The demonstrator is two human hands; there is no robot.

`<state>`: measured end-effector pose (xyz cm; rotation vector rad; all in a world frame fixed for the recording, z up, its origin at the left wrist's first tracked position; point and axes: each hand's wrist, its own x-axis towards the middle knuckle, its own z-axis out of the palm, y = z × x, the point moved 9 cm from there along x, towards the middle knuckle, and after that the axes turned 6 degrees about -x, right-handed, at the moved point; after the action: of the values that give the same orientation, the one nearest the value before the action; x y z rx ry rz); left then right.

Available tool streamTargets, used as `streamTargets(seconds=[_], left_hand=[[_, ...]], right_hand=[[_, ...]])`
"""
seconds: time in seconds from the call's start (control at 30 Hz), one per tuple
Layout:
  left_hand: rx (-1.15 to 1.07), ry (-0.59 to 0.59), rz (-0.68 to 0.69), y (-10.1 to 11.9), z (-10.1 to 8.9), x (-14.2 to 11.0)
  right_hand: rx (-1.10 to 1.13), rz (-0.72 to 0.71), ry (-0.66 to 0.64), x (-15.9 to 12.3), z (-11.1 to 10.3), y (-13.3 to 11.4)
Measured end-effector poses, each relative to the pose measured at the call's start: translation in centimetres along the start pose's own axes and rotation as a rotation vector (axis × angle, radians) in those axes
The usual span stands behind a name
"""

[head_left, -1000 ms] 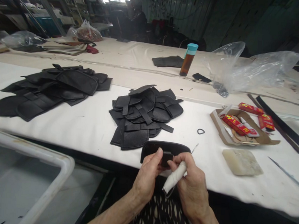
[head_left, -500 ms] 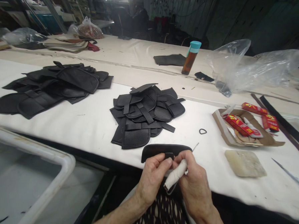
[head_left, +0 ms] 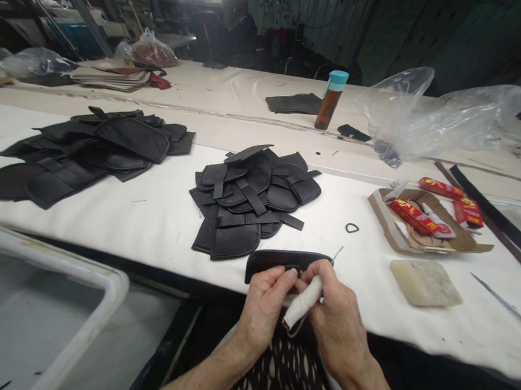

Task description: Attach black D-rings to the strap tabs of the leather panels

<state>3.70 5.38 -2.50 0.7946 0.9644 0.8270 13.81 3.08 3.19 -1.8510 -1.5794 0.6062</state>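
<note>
At the table's front edge, my left hand (head_left: 263,303) is closed on a black leather piece (head_left: 283,259) with a dark edge binding, its thumb and fingers pinching a small strap on it. My right hand (head_left: 337,309) is closed around an awl (head_left: 302,303) with a white wrapped handle. Its thin metal tip points up and away past the knuckles. The right fingertips also meet the strap beside the left thumb; what exactly they pinch is hidden. Beyond the hands lies a pile of similar black leather pieces (head_left: 236,238) with straps. A black D-ring (head_left: 352,228) rests to the right.
Another black pile (head_left: 132,137) lies at left. On the right are a cardboard tray (head_left: 383,227) with red boxes, a yellowish block (head_left: 426,283) and a pointed metal tool (head_left: 499,299). Farther back stand a bottle (head_left: 330,100) and clear plastic bags (head_left: 460,121). A white-railed bin (head_left: 116,286) is front left.
The left thumb has shifted slightly over the strap. Both hands keep their hold, and the whole view has moved a little.
</note>
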Motion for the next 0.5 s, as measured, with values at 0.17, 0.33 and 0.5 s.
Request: streamTargets(seconds=[0.17, 0.33, 0.5], left_hand=[[-0.066, 0.002, -0.010, 0.6, -0.1, 0.2], [-0.247, -0.047, -0.136, 0.3, 0.3, -0.2], [-0.245, -0.053, -0.232, 0.3, 0.2, -0.6]], right_hand=[[-0.050, -0.122, 0.287, -0.5, -3.9, -0.5], [0.150, -0.049, 0.194, 1.7, -3.9, 1.4], [0.571, 0.130, 0.069, 3.2, -1.5, 3.6]])
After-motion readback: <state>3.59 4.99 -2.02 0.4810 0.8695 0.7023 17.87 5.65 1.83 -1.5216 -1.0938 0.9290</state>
